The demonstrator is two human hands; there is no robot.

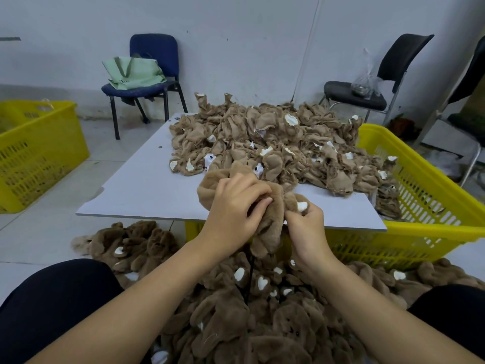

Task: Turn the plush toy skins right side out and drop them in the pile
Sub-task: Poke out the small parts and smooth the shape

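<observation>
Head view: both hands work a brown plush skin over the board's near edge.
Left hand clenches the body; right hand pinches a limb, best eased out gently before dropping onto the floor pile.

green bag on blue chair, faint print, unreadable, no other text

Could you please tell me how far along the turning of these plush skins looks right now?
Done: a heap of fluffy brown turned skins on the floor. In hand: left hand and right hand grip one brown plush skin. Left: a large mound of tan inside-out skins on the white table.
</observation>
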